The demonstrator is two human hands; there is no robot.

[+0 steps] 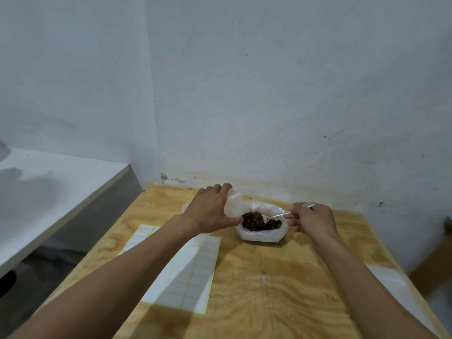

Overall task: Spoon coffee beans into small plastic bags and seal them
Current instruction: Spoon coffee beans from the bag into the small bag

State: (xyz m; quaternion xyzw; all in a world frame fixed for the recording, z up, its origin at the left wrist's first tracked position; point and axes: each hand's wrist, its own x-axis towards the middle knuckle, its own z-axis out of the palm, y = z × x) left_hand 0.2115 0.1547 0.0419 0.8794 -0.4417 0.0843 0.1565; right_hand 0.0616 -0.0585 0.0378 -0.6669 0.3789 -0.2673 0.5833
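**Beans could spill before they reach a small bag**

Head view: I see my right hand (310, 220) pinching the thin handle of a spoon (276, 216); the scoop end sits down in the coffee beans (260, 222), just past my fingertips. The beans lie in a big open plastic bag (259, 234), between my two hands. My left hand (211, 211) reaches over the left side of that bag; its fingers curl onto a bit of clear plastic (233, 201) that stands up by them; I think it grips this, but I cannot tell if it is a small bag or only the edge of the big one.

What could go wrong, I think: the spoon is small and shallow, so round beans may roll off if I tip it or lift too fast; the plastic is soft and floppy, so an opening may fold shut and beans would drop on the table (281, 289); the big bag may tip if I push hard.

The beans are dark, small and round; the spoon looks shiny and see-through or silver; the bags are thin, crinkly and cloudy white. The table is smooth yellow wood with wavy lines; a flat white sheet of little labels (193, 272) lies under and beside my left arm.
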